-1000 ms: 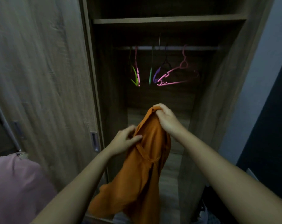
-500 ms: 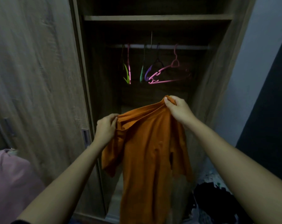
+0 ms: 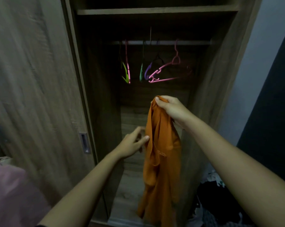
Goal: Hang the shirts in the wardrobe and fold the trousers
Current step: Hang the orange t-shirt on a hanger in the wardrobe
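Right hand (image 3: 169, 107) pinches orange shirt (image 3: 161, 161) at bunched top, centre frame, before open wardrobe (image 3: 154, 11). Shirt hangs free, not yet on hanger. Left hand (image 3: 132, 143) loose-fingered, grips nothing; thumb tip at shirt edge, contact unclear through blur.

Risks: single-point hold leaves collar collapsed, so hanger may enter sleeve instead of neck. Pinch slip drops shirt to wardrobe floor. Pink hanger (image 3: 164, 74), upper centre, sits skewed on rail (image 3: 168, 42); may unhook if tugged.

Hidden: hem cut by bottom edge; neck opening lost in folds; dark clothes pile (image 3: 208, 194), lower right, indistinct.

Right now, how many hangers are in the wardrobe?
6 on the rail: lime green and thin pink at left; teal, purple, black in the middle; big pink at right. Dark ones may be hidden.
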Motion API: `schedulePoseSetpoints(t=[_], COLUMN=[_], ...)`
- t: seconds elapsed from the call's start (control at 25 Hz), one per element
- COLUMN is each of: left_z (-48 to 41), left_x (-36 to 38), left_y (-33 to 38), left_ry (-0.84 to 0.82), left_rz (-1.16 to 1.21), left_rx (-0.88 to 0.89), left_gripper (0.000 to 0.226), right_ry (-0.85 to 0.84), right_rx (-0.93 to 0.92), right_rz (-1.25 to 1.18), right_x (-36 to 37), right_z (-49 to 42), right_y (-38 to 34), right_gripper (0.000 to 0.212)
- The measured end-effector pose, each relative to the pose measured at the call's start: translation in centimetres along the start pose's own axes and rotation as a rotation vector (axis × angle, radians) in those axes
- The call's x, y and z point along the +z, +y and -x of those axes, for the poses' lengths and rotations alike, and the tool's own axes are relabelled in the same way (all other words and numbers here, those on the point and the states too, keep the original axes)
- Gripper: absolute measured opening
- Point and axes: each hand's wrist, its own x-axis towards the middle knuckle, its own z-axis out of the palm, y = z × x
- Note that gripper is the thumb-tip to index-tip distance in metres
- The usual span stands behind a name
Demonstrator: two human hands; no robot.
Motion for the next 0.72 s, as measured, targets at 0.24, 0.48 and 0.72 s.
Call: schedulePoseSetpoints(t=[0.24, 0.48, 0.72], left_z=[-1.3, -3.4, -5.3], left_x=[2.7, 0.9, -12.1], left_y=[-0.1, -3.5, -4.2], left_ry=[0.192, 0.139, 0.299], left_rz=[0.232, 0.129, 0.318], left_rx=[-0.025, -0.087, -0.044], left_gripper=[0.046, 0.019, 0.013], right_ry=[0.184, 0.245, 0.114], right_rx=[-0.079, -0.092, 0.064], right_rz=[0.030, 0.104, 0.360], right_x=[-0.5, -1.4, -4.2], right_z=[-2.8, -4.8, -5.8], right_y=[-0.6, -0.7, 2.1], right_gripper=[0.029, 0.030, 0.030])
